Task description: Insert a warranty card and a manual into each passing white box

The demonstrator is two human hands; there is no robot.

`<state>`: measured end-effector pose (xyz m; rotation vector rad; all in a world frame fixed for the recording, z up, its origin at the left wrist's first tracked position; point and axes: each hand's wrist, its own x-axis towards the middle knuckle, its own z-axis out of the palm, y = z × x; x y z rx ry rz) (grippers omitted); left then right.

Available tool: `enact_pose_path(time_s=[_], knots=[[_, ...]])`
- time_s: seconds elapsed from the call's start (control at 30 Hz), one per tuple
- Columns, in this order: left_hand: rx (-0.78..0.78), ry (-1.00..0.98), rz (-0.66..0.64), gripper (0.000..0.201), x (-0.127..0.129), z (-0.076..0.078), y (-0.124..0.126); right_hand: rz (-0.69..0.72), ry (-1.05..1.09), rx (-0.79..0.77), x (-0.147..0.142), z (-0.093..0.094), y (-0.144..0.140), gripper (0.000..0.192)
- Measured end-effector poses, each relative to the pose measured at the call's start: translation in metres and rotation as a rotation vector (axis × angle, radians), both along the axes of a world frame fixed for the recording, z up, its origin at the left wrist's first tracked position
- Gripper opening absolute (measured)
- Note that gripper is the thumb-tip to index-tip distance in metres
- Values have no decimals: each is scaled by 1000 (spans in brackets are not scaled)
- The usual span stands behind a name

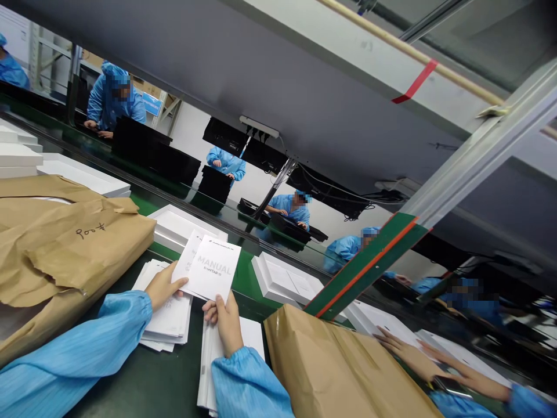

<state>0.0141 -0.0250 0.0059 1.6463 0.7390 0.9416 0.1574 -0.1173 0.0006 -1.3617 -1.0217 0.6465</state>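
Over the green desk [143, 377], my left hand [162, 285] and right hand [226, 319] pinch a white manual [213, 268] by its lower edge, above two stacks of booklets [167, 322]. Torn brown paper bags [65, 244] flank them; I cannot see their contents.

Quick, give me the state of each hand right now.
Left hand: closed on the left edge of the white booklets.
Right hand: closed on their bottom edge.
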Motion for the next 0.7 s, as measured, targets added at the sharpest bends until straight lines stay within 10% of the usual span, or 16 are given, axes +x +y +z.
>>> enact_pose_path(time_s=[0.37,0.7], knots=[[-108,-142,28,24,5,-3,10,-210,101,223,9,6,-7,17],[-187,-52,218,24,34,33,119,-102,130,201,16,10,-12,11]])
